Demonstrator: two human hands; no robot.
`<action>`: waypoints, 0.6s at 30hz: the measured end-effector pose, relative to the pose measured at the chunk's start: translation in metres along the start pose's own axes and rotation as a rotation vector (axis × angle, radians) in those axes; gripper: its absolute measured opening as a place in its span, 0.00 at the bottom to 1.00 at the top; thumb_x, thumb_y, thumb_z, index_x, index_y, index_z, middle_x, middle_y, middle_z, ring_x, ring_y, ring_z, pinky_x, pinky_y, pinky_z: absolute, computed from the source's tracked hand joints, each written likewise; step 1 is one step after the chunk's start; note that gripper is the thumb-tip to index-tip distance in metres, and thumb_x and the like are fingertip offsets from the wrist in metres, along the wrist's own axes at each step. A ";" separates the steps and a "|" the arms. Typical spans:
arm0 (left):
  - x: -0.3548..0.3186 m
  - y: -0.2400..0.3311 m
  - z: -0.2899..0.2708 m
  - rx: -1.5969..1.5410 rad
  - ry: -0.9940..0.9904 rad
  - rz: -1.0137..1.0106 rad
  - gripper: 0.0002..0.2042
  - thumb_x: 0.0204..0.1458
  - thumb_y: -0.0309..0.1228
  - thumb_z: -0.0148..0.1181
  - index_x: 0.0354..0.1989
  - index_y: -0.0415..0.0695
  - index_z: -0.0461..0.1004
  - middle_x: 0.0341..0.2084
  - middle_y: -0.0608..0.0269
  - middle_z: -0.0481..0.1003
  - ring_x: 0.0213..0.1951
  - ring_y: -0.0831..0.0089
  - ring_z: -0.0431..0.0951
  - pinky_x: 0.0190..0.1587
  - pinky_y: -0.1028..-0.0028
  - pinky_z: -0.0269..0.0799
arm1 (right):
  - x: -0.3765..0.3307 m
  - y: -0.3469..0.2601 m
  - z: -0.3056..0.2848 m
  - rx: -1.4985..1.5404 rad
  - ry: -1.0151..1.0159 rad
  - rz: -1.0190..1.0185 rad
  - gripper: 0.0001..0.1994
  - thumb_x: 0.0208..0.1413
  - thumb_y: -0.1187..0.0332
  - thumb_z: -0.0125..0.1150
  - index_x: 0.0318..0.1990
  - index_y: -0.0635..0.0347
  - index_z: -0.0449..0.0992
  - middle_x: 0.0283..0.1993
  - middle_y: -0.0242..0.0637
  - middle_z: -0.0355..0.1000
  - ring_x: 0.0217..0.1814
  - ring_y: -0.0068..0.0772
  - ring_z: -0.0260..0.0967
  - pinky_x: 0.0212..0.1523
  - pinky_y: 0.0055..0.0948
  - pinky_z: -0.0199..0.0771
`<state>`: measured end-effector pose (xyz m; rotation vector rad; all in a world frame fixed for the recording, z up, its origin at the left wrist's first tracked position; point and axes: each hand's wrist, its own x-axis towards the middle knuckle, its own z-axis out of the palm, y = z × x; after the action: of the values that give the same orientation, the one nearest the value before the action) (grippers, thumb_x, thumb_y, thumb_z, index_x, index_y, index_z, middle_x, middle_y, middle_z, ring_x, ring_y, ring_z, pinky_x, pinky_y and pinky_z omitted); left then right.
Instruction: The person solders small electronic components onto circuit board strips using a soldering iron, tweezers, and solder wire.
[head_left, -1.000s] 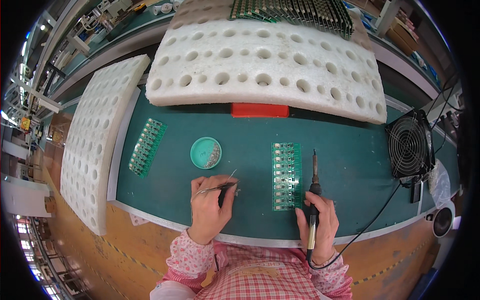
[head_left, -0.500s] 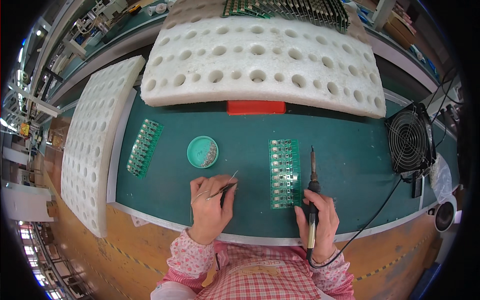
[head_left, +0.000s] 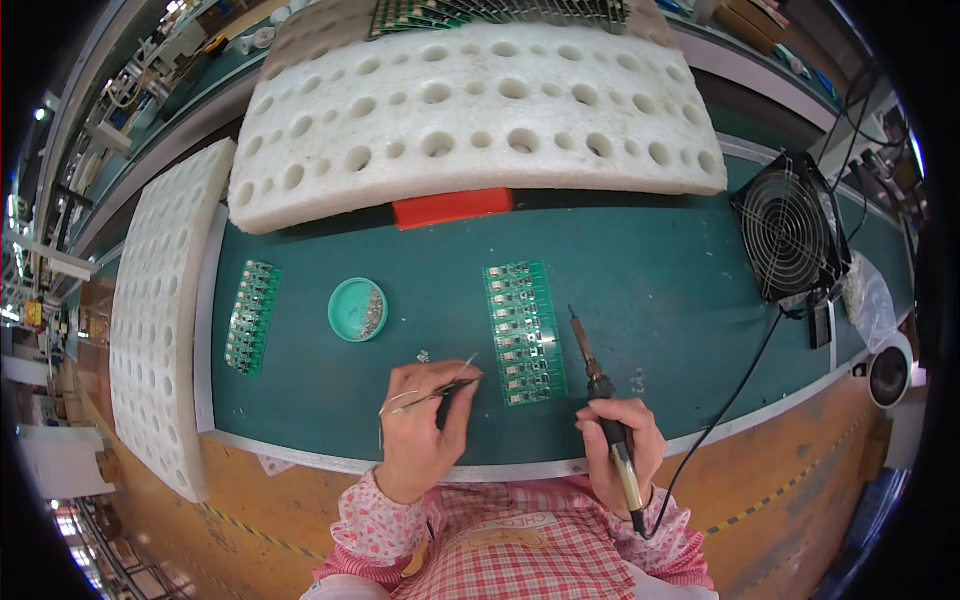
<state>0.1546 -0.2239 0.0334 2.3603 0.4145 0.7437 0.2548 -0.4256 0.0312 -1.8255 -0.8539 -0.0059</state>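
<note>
Tweezers (head_left: 436, 394) are pinched in my left hand (head_left: 418, 435). A thin silvery wire (head_left: 471, 359) also sticks out between its fingers, left of a green circuit board panel (head_left: 524, 335). My right hand (head_left: 628, 440) is closed around the handle of a soldering iron (head_left: 598, 385). The iron's tip points up and away, just right of the panel and apart from it. Rows of small parts cover the panel, which lies flat. Farther left is a round green dish (head_left: 343, 313) with tiny silvery pieces (head_left: 373, 314) in it, and beyond that a second panel (head_left: 252, 320).
A white foam block with holes (head_left: 470, 120) spans the far side, with a red object (head_left: 452, 207) at its near edge and many boards (head_left: 500, 14) on top. Another foam block (head_left: 165, 310) stands left. A fan (head_left: 787, 230) and the iron's cord (head_left: 722, 425) are right.
The view has shifted, so the table's things appear farther left. My left hand with the tweezers is nearer the panel. The soldering iron now leans more to the left.
</note>
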 end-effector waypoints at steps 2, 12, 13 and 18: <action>-0.001 0.005 0.008 -0.092 -0.032 -0.013 0.11 0.48 0.15 0.66 0.39 0.39 0.79 0.37 0.56 0.81 0.39 0.61 0.79 0.42 0.69 0.73 | -0.013 0.006 0.001 0.136 0.092 0.034 0.13 0.56 0.78 0.66 0.48 0.62 0.74 0.33 0.41 0.78 0.30 0.33 0.76 0.32 0.29 0.75; 0.001 0.006 0.016 -0.085 -0.112 0.006 0.11 0.48 0.15 0.66 0.40 0.40 0.78 0.37 0.57 0.81 0.38 0.60 0.79 0.42 0.68 0.72 | -0.015 0.008 0.000 0.157 0.079 0.063 0.12 0.56 0.77 0.67 0.47 0.62 0.74 0.29 0.38 0.77 0.26 0.31 0.74 0.27 0.27 0.73; 0.002 0.007 0.016 -0.064 -0.111 0.014 0.11 0.48 0.16 0.66 0.40 0.40 0.78 0.37 0.57 0.81 0.38 0.60 0.79 0.43 0.67 0.72 | -0.015 0.009 0.000 0.159 0.080 0.067 0.12 0.56 0.77 0.67 0.47 0.62 0.74 0.29 0.38 0.77 0.26 0.31 0.74 0.27 0.27 0.73; 0.003 0.008 0.017 -0.041 -0.117 0.017 0.11 0.48 0.16 0.66 0.40 0.40 0.79 0.38 0.58 0.81 0.38 0.60 0.79 0.43 0.67 0.71 | -0.015 0.011 -0.002 0.146 0.052 0.059 0.13 0.55 0.77 0.68 0.47 0.61 0.74 0.29 0.38 0.76 0.24 0.31 0.73 0.26 0.28 0.71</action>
<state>0.1683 -0.2362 0.0283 2.3574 0.3261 0.6123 0.2504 -0.4372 0.0174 -1.7054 -0.7449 0.0459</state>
